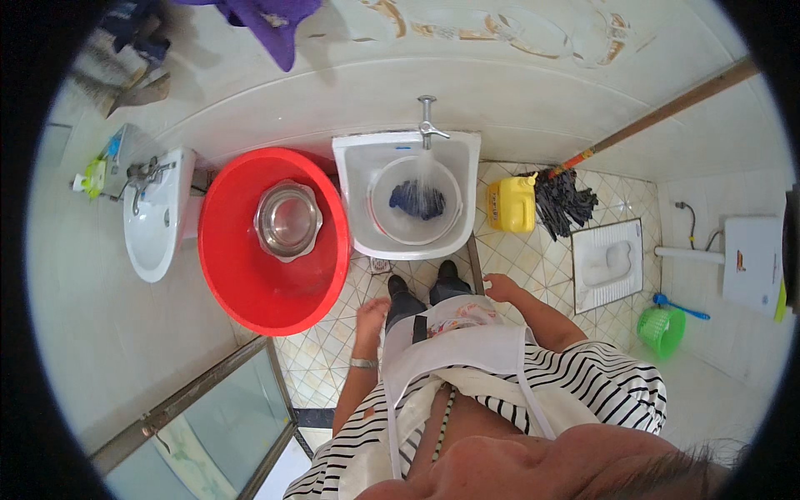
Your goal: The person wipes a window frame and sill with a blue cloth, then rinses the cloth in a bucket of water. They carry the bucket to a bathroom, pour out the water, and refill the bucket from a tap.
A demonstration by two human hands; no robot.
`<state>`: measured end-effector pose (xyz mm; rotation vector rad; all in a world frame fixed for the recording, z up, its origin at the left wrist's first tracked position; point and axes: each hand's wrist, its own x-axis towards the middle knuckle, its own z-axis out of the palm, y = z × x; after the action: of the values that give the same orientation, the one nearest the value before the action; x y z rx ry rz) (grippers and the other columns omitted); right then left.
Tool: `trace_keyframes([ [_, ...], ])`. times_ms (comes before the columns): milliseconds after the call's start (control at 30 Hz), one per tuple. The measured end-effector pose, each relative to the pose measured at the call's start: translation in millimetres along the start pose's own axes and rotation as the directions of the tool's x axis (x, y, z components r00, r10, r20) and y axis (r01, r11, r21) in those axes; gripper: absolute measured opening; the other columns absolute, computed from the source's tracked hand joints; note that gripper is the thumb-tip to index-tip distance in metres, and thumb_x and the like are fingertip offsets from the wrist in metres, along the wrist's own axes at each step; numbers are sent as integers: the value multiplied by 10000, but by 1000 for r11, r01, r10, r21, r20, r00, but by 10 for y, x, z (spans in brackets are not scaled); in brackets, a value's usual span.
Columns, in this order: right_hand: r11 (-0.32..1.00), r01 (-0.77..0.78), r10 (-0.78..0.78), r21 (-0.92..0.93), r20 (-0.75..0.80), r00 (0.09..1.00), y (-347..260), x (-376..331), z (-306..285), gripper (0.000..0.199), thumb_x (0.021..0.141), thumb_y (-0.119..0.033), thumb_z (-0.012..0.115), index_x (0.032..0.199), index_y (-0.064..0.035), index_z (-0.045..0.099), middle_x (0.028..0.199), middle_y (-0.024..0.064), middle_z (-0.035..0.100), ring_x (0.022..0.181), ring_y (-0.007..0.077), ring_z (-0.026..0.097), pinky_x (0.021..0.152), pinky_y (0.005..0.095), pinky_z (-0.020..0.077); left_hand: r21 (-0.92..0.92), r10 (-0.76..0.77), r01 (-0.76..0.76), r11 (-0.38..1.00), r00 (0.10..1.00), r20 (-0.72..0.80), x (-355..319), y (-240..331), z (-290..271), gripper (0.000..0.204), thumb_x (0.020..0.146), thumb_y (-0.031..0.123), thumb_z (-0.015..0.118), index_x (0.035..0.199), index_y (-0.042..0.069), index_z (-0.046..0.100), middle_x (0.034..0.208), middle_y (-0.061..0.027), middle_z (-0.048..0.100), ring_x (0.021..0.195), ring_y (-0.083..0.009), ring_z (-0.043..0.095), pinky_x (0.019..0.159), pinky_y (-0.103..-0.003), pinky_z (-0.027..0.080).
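Note:
My left hand (372, 314) hangs at my side with loosely spread fingers, holding nothing, a bracelet on the wrist. My right hand (500, 287) also hangs empty near my hip. In front of my feet stands a white square sink (358, 167) with a white bucket (379, 187) inside it. Water runs from the metal tap (428, 125) onto a dark blue cloth (417, 200) in the bucket. Neither hand touches the sink.
A big red tub (242, 275) holding a metal bowl (287, 221) stands left of the sink. A white washbasin (154, 221) is farther left. A yellow jug (512, 204), a mop (562, 196), a squat toilet (607, 262) and a green basket (661, 331) are on the right.

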<state>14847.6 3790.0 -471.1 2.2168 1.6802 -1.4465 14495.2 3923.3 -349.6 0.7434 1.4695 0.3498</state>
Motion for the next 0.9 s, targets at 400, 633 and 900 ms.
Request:
trace_keyframes([
  [400,894,-101,175,437,-132,976,-153,893,-434,391,790,-42,577,1174,21,538,653,138,608,512,227,602,435,361,480,147,180,-168,975,981,-75,-586,-530,-347,262,755,110,627,982,-13,670,898,-110,688,836,-179,639,747,-286,492],
  [633,941,14,87,339,-279,956,-140,951,145,327,759,-97,613,1076,-15,604,693,124,641,609,210,639,528,357,505,371,355,-227,900,877,-325,-177,-953,-1177,308,733,184,610,979,11,681,964,-158,689,911,-281,648,790,-358,503],
  [900,890,-145,65,433,193,979,-480,242,588,207,737,-199,579,861,-37,617,657,136,644,592,266,639,545,403,508,967,263,-118,226,963,57,-586,-3083,-3057,183,672,314,661,728,141,640,754,-86,668,725,-279,661,607,-418,510],
])
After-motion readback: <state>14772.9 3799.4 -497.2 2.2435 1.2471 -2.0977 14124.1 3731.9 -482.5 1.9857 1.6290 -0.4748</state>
